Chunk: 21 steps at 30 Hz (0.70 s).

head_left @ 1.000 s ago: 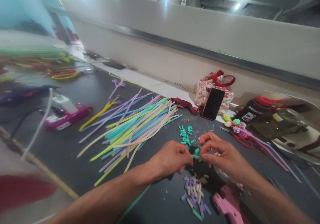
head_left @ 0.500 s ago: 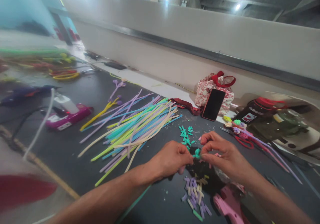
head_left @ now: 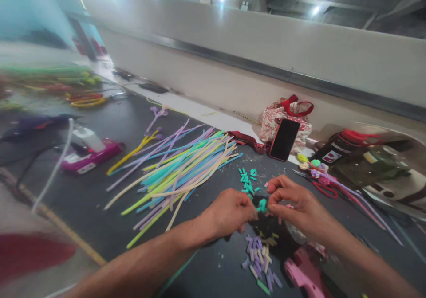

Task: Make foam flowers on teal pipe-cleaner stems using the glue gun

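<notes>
A small teal piece [head_left: 262, 205] is held between my two hands above the dark table [head_left: 213, 269]. My left hand [head_left: 233, 211] pinches its left end with thumb and fingers pressed together. On the other side, my right hand [head_left: 291, 200] grips it between thumb and forefinger. Short teal bits [head_left: 246, 180] lie just behind the hands. Nearer the front edge sits a pile of short lilac and cream pieces [head_left: 259, 256]. Long pastel fuzzy stems [head_left: 179, 169] spread over the table to the left of my left hand.
A pink glue gun [head_left: 304, 273] lies at front right. Behind stand a phone [head_left: 284, 139], a patterned bag [head_left: 269, 118] and a dark bottle [head_left: 336, 149]. Scissors with red handles [head_left: 324, 187] lie right. A magenta power strip [head_left: 93, 156] with cables is left.
The fingers of my right hand have shifted slightly around the teal piece, which shows a little more fully. Everything else looks the same.
</notes>
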{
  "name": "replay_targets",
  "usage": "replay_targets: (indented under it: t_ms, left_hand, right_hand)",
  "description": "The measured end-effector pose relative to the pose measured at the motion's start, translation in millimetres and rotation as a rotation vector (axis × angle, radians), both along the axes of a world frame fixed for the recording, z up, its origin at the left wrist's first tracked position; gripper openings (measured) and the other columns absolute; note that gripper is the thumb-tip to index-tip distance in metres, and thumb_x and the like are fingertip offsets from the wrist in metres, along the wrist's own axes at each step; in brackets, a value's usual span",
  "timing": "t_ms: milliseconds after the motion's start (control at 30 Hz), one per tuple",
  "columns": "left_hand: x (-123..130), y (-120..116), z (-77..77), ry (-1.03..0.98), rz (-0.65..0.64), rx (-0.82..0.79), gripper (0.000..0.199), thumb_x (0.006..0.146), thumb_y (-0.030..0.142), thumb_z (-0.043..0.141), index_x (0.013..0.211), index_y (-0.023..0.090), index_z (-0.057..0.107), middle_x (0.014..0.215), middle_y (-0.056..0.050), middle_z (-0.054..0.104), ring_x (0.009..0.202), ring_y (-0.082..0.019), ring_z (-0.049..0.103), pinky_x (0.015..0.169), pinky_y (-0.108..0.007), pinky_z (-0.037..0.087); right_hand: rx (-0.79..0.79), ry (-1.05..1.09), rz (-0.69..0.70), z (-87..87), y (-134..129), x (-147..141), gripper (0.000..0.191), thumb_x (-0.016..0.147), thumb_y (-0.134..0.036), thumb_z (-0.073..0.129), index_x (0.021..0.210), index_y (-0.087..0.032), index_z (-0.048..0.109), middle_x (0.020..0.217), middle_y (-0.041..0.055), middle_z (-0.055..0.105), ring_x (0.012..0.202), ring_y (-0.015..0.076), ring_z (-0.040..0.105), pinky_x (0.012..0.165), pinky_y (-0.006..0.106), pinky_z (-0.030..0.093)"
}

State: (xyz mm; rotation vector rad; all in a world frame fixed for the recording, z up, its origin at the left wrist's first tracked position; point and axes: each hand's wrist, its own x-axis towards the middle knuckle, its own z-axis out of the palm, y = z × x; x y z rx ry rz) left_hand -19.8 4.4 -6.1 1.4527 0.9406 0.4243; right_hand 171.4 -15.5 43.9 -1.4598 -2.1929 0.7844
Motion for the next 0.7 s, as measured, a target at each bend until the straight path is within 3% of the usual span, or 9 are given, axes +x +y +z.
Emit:
replay_targets:
  t_ms: [700]
  left_hand:
    - [-0.5, -0.6, 7.5, 0.064, -0.049, 0.099, 0.020, 0.071, 0.031, 0.045, 0.064, 0.017, 0.056, 0.045, 0.005, 0.047, 0.036, -0.008, 0.038, 0.036, -0.018, 0.031]
  right_hand:
    - [0.016, 0.003, -0.146, -3.5, 0.6, -4.7, 0.016, 0.071, -0.019, 0.059, 0.055, -0.019, 0.056, 0.079, 0.0007, 0.054, 0.086, 0.0188, 0.053, 0.077, 0.031, 0.038]
